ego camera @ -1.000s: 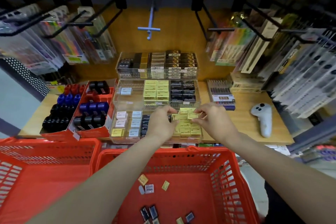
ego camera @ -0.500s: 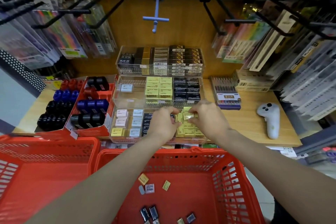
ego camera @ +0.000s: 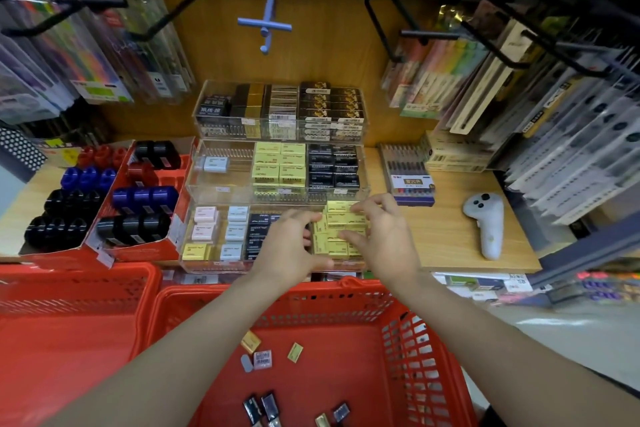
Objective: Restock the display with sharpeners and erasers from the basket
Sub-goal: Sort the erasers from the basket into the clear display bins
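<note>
A clear three-tier display [ego camera: 221, 196] holds rows of boxed erasers. Both hands are over the yellow erasers [ego camera: 341, 218] in the bottom tier's right compartment. My left hand [ego camera: 289, 246] has curled fingers that pinch an upright yellow eraser [ego camera: 320, 226] at the stack's left edge. My right hand [ego camera: 386, 239] rests spread fingertips on the yellow stack. Below my arms is the red basket [ego camera: 346, 289]; loose erasers [ego camera: 262, 359] in yellow, pink and dark wrappers lie on its floor. Black, blue and red sharpeners [ego camera: 142, 199] fill red boxes to the left.
A second red basket [ego camera: 69, 322] sits at the left. On the wooden shelf to the right lie a white controller [ego camera: 485, 225] and a pen box [ego camera: 408, 178]. Hanging pen packs on black hooks [ego camera: 415, 33] crowd both sides above.
Both hands have moved down and closer to the yellow stack in the bottom tier. The eraser held between them a second ago now sits against the stack.
</note>
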